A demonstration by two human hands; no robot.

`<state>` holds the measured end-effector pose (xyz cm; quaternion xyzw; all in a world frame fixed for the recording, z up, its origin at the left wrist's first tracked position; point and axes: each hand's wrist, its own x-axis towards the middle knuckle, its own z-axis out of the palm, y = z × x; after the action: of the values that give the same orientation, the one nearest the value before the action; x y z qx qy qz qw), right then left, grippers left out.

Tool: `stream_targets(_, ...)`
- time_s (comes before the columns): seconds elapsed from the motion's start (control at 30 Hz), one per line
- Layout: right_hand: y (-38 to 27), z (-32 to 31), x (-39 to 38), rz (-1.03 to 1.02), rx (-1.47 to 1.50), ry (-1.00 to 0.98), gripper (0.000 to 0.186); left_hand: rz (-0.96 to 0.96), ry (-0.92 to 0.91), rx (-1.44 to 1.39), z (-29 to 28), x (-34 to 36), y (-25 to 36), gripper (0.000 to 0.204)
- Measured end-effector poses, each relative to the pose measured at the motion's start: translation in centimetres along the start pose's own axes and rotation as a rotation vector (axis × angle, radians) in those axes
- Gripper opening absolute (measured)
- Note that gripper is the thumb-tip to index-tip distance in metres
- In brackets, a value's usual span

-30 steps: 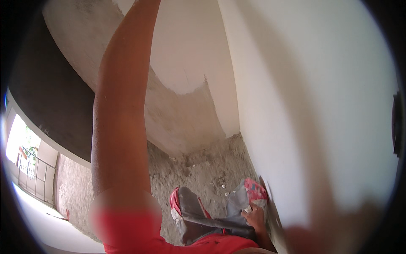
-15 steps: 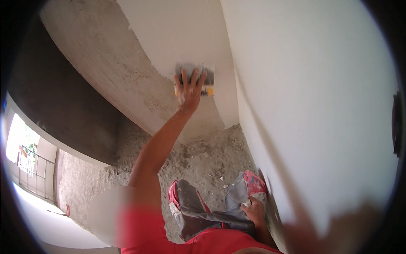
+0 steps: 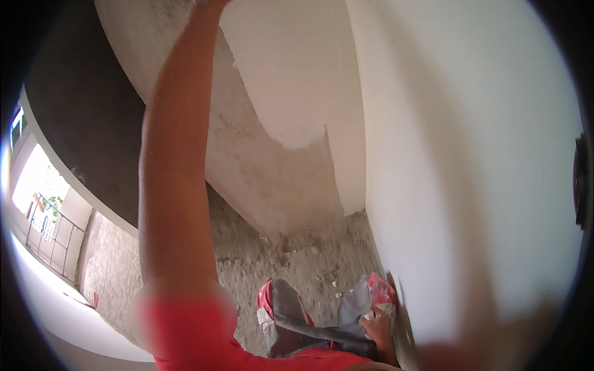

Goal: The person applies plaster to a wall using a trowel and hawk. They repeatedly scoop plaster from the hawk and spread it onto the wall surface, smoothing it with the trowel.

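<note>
My left arm (image 3: 176,154) stretches up the wall to the top edge of the head view. Only the heel of my left hand (image 3: 209,3) shows there; its fingers and whatever they hold are cut off. Smooth pale plaster (image 3: 291,68) coats part of the wall in front of me, ending in a ragged lower edge above a rougher beige-grey strip (image 3: 278,185). Down by my right knee, my right hand (image 3: 378,326) is closed, with something small and whitish at its fingers that I cannot make out.
A smooth white wall (image 3: 427,185) runs close along my right side, meeting the plastered wall in a corner. Rough grey floor (image 3: 291,266) with small crumbs lies below. A dark recess (image 3: 80,105) and a metal railing (image 3: 55,238) are at left.
My left hand has moved far up the wall, out of the top edge, along with the broad filling knife it pressed there. My right hand remains by the knee.
</note>
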<state>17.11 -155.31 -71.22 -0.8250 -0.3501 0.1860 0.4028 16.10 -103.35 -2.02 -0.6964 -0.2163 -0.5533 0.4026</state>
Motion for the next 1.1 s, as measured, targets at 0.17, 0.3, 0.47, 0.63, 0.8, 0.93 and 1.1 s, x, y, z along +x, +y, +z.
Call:
stream_targets(0.17,0.7,0.3,-0.3,-0.009,0.010,0.022,0.027,0.048,-0.147,0.010,-0.4,1.0,0.8,0.071)
stream_targets(0.3,0.2,0.0,0.0,-0.001,-0.001,0.004,0.026,-0.022,-0.256,-0.025,-0.5,-7.4,4.9,0.069)
stream_targets(0.47,-0.9,-1.1,0.8,0.054,0.089,0.012,0.027,0.013,-0.250,0.029,0.5,-28.7,13.9,0.073)
stream_targets(0.63,1.7,0.7,4.3,-0.295,-0.173,0.123,0.040,0.091,-0.557,-0.015,-1.4,-47.8,16.3,0.072)
stream_targets(0.8,-6.1,-2.2,9.4,0.029,0.047,0.139,0.043,-0.944,-0.970,-0.915,-9.5,-50.2,19.4,0.060)
stream_targets(0.93,-13.4,-4.0,11.5,-0.016,0.136,0.002,0.040,-1.962,-0.402,-1.397,-19.6,-47.6,22.4,0.056)
stream_targets(1.1,-16.4,-4.4,12.5,0.024,0.201,-0.051,0.034,-1.944,-0.183,-1.815,-22.2,-49.8,23.6,0.037)
